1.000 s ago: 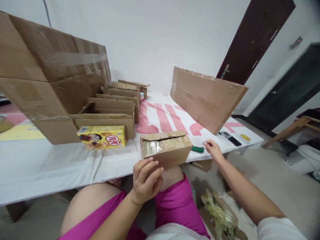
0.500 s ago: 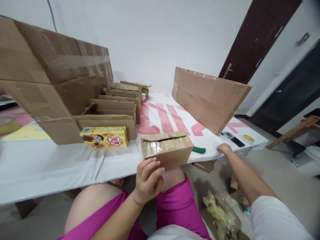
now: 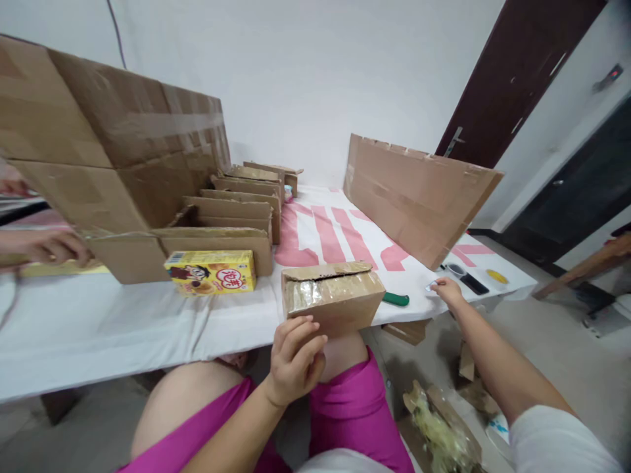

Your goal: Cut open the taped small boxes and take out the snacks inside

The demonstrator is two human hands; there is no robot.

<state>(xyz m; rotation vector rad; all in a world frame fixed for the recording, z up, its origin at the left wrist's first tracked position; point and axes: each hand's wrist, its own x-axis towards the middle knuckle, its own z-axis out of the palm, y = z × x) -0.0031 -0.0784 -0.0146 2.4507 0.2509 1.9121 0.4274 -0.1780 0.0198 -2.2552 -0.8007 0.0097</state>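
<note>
My left hand (image 3: pixel 294 358) grips the near bottom corner of a small taped cardboard box (image 3: pixel 331 297), which rests at the table's front edge above my lap. My right hand (image 3: pixel 446 290) reaches far right and rests on the white cloth, fingertips closed on a small pale object (image 3: pixel 430 286) that I cannot make out. A green-handled tool (image 3: pixel 396 299) lies between the box and my right hand. A black object (image 3: pixel 474 284) and a tape roll (image 3: pixel 456 269) lie just beyond my right hand.
A yellow snack box (image 3: pixel 211 271) stands left of the taped box. Large cardboard cartons (image 3: pixel 113 157) and folded flat boxes (image 3: pixel 236 210) fill the left back. A cardboard sheet (image 3: pixel 419 197) leans at the right. Another person's hand (image 3: pixel 52 246) shows at far left. Scraps (image 3: pixel 438 427) lie on the floor.
My right hand moved from beside the green tool rightward toward the black object and tape. Another person's hand came into view at the left. The taped box stayed in my left hand.
</note>
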